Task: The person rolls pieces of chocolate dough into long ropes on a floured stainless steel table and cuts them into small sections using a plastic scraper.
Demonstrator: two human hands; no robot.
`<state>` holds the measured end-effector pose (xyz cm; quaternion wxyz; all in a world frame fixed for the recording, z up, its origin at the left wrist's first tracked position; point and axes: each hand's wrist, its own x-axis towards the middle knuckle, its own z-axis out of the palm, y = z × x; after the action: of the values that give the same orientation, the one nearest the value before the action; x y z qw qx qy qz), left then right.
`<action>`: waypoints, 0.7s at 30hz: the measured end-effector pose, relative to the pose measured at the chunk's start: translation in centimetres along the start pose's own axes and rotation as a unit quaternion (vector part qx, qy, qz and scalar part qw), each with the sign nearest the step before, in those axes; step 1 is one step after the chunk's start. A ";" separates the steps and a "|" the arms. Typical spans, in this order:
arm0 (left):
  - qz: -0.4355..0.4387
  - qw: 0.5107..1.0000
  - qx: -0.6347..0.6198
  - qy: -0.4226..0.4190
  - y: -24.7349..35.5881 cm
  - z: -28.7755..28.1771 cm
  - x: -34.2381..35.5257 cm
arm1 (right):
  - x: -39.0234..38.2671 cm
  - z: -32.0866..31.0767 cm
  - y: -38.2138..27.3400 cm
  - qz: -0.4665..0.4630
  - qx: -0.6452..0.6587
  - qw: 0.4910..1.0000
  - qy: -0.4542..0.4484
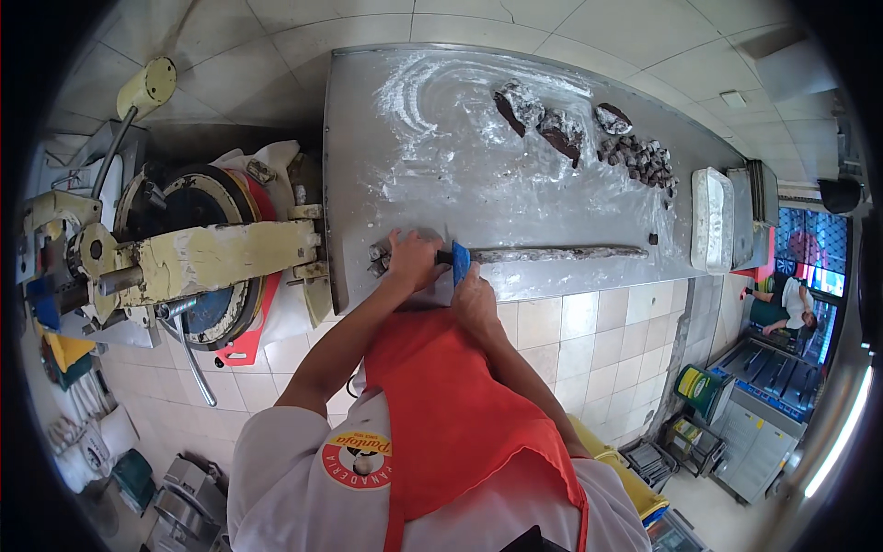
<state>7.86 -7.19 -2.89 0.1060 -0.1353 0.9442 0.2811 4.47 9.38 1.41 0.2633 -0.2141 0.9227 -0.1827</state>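
My right hand (474, 293) grips a blue dough scraper (461, 263), held upright across a long, thin dark brown dough rope (561, 254) dusted with flour. Just left of the blade, my left hand (416, 258) is closed over the rope's near-left end; its fingertips are partly hidden. Small cut dough pieces (378, 258) lie by its left side, at the table's left edge. Farther off on the steel table (552, 207) sit larger dark dough lumps (561, 136) and a pile of small floured dough pieces (639, 158).
A cream-coloured machine (212, 253) with a round head and lever stands against the table's left end. A white floury tray (713, 221) sits at the right end. One small dough piece (654, 238) lies beyond the rope. Another person (789, 304) is far right.
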 end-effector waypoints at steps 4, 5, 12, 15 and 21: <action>0.049 0.997 0.032 0.044 -0.5 1.7 0.8 | 1.1 0.9 0.6 -0.047 0.002 0.999 0.017; 0.057 0.997 0.020 0.038 -0.7 1.9 1.1 | 0.9 0.5 1.0 -0.046 0.003 0.999 0.019; 0.051 0.999 0.018 -0.006 2.1 0.1 1.6 | 0.1 -0.9 1.9 0.020 0.001 1.000 0.012; 0.079 0.995 0.047 0.031 1.4 2.9 2.2 | 1.0 -0.1 2.3 0.014 -0.010 1.000 -0.002; 0.048 0.993 0.019 -0.107 3.9 1.1 2.6 | 0.2 -3.1 3.4 -0.016 0.038 0.999 0.033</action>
<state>4.36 -3.93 -2.60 0.1954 -0.0574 0.9380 0.2805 1.59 12.81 2.29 0.2380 -0.2125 0.9198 -0.2284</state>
